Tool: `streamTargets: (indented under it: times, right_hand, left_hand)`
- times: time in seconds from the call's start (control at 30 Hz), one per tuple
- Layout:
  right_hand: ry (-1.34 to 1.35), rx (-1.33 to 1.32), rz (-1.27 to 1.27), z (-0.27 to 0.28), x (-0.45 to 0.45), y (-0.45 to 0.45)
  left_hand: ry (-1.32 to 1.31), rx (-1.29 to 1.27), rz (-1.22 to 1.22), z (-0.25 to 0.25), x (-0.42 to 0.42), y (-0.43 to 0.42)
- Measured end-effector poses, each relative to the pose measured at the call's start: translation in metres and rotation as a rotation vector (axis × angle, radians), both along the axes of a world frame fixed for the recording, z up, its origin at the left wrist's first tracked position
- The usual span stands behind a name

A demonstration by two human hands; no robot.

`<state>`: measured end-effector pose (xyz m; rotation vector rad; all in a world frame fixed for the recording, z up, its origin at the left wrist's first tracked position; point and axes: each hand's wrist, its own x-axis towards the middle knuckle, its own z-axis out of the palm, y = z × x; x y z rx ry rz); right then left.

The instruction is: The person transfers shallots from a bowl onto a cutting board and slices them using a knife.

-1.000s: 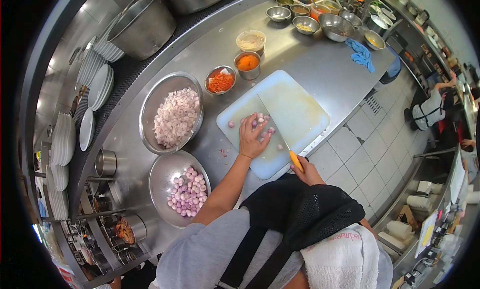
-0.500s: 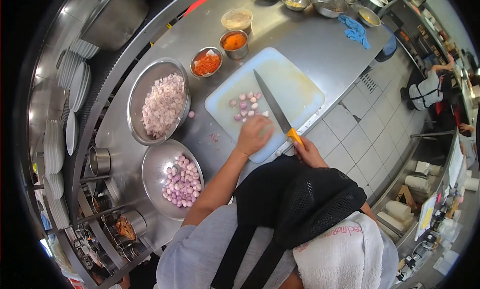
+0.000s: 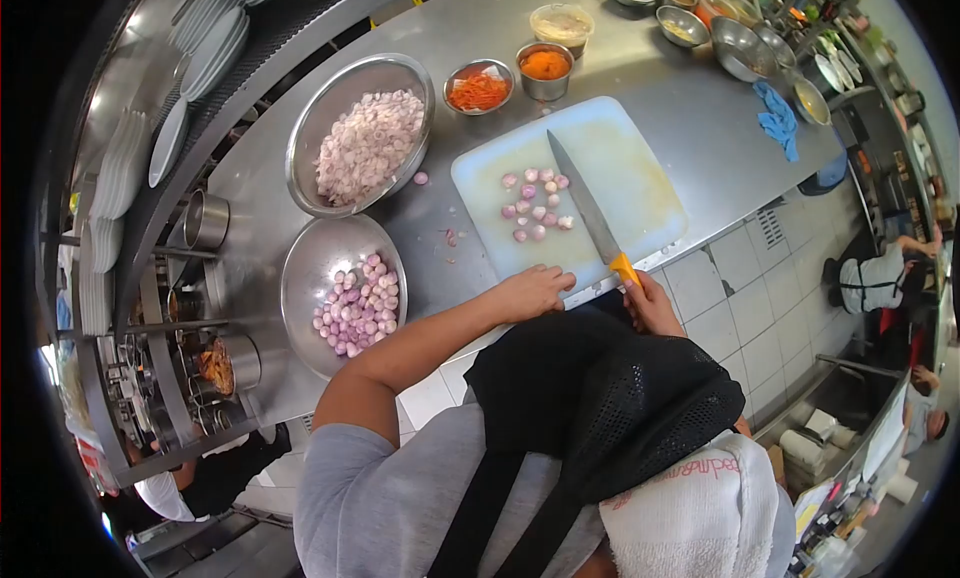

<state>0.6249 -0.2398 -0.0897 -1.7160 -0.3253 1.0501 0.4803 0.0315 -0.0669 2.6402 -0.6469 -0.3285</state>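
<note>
Pointing away-left, knife (image 3: pixel 585 197) slants lengthwise across board (image 3: pixel 635 178); right hand (image 3: pixel 652 303) grasps handle (image 3: pixel 624 268) (left hand (image 3: pixel 535 290) curled, hold unclear).

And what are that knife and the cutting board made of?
The knife blade looks like steel: grey, flat and faintly shiny. Its handle is probably plastic, because it's plain bright yellow-orange. The cutting board seems to be pale plastic, mostly dull, with rounded corners and no wood grain showing.

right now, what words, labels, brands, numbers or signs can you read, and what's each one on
None can be quoted with certainty.
White towel: red lettering, too unclear to read.
White sheet at right: any print is too small and blurred.
Knife: no marking visible.
</note>
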Motion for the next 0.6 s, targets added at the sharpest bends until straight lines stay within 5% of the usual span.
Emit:
streamTargets:
  times: [0.3, 0.4, 0.43, 0.5, 0.6]
  right_hand:
    - [0.001, 0.035, -0.020, -0.009, 0.001, 0.003]
    - [0.027, 0.040, -0.056, -0.007, -0.003, -0.001]
    - [0.028, 0.050, -0.058, -0.007, -0.005, 0.000]
    - [0.028, 0.041, -0.087, -0.007, -0.011, -0.004]
    - [0.061, 0.060, -0.123, -0.015, -0.024, -0.005]
  left_hand:
    - [-0.121, -0.019, 0.065, 0.006, -0.006, -0.003]
    - [-0.254, -0.484, 0.544, 0.013, -0.010, 0.011]
    - [-0.255, -0.475, 0.540, 0.006, -0.009, 0.021]
    - [-0.253, -0.454, 0.968, 0.002, -0.010, 0.033]
    - [-0.366, -0.386, 1.055, 0.000, -0.013, 0.057]
